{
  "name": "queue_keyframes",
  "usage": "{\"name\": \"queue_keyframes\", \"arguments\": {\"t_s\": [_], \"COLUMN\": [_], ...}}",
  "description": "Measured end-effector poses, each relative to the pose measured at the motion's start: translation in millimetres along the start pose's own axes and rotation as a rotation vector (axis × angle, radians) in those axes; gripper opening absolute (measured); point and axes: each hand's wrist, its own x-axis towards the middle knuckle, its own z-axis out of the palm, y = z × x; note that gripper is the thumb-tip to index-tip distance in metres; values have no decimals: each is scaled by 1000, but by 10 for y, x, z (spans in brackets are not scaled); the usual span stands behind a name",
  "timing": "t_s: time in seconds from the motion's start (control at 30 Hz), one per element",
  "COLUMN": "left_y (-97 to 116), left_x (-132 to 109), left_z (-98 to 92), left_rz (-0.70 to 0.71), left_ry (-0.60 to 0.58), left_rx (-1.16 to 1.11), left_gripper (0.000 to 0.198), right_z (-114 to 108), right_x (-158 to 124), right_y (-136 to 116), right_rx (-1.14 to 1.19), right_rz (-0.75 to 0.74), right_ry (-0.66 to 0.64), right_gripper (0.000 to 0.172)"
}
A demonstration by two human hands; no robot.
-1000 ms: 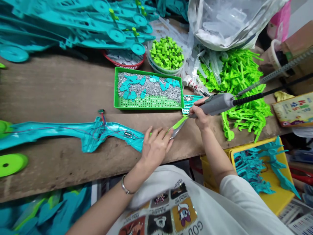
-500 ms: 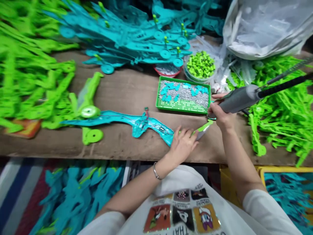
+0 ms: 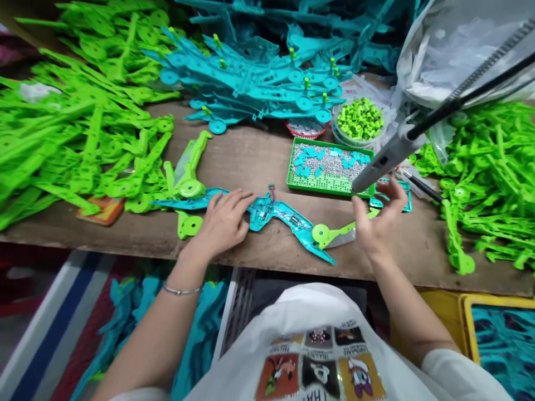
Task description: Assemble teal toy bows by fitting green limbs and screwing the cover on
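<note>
Head view: the left hand [image 3: 222,221] has hopped along the long blue strip [image 3: 262,213]. Half a second ago it was down on the green arm [image 3: 329,235] at the strip's right end. Now it lies on the strip's left part. The right hand [image 3: 378,227] has let go of the gray power tool [image 3: 382,160], which hangs at 12 o'clock from it. That looks like a stop in the work at the right end, at least for now.

The blue strip is on the table [image 3: 246,161], right under the left fingers. They lie over it, but I can't tell if they squeeze it or just rest. The strip's bare middle is at 3 o'clock from them, and a round green piece [image 3: 191,188] sits on it at 10 o'clock.

The right fingers are spread and a little bent, with nothing in them. I can't tell if the thumb brushes the tool's tip. The green arm is at 9 o'clock from this hand, and its far end goes behind the thumb. The green tray [image 3: 320,189] is near 10 o'clock.
</note>
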Motion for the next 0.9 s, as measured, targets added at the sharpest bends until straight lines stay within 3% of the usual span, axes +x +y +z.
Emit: {"name": "queue_keyframes", "arguments": {"t_s": [0.17,0.23,0.47,0.53,0.6,0.7,0.8,0.9], "left_y": [208,364,1024,1182,1332,1533,1631,1588], "left_x": [-3,15,86,167,296,529,695,747], "left_z": [98,143,202,219,267,385,503,569], "left_rz": [64,77,139,82,-69,-245,-243,-220], "left_ry": [-8,-8,-92,-112,-93,-54,-62,-62], "left_rx": [-48,-78,-192,-257,-288,-243,-222,-314], "left_gripper": [53,52,50,45,38,38,35,24], "right_z": [-192,-321,-944,-1081,-1172,-1217,-1162,-1019], "right_x": [-510,-580,-530,-508,-477,-412,-358,-366], "right_y": [-175,-119,198,251,277,243,114,-49], "right_rx": [-164,-225,-353,-363,-376,-386,-358,-243], "right_rz": [-72,-35,54,66,71,50,7,-21], "right_ry": [-681,-785,-821,-833,-850,-858,-811,-791], "right_gripper": [72,66,39,34,32,31,28,24]}}
